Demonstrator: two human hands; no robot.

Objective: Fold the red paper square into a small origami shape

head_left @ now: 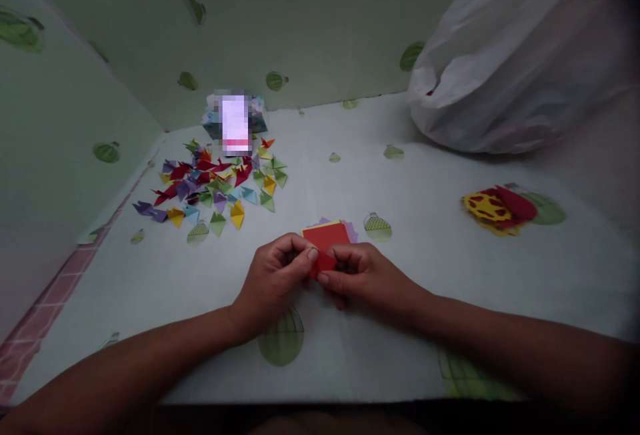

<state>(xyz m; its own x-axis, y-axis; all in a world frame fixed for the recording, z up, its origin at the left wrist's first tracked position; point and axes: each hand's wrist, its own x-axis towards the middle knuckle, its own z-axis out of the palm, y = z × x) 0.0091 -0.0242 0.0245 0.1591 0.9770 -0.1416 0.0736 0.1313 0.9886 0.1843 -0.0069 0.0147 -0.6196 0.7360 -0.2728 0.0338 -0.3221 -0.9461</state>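
Observation:
My left hand (pixel 277 271) and my right hand (pixel 363 275) meet over the pale patterned sheet (pixel 450 268), both pinching a small folded red paper (pixel 323 263) between thumbs and fingertips. Just beyond the hands lies a small stack of square papers (pixel 330 231) with a red sheet on top and yellow and purple edges showing beneath. At the far left spreads a heap of several folded paper pieces (pixel 215 185) in red, purple, yellow, green and blue.
A blurred-out small package (pixel 235 121) stands behind the heap near the wall. A big white plastic bag (pixel 520 55) fills the far right. A red and yellow patterned object (pixel 497 209) lies at the right. Leaf-printed walls close the left and back.

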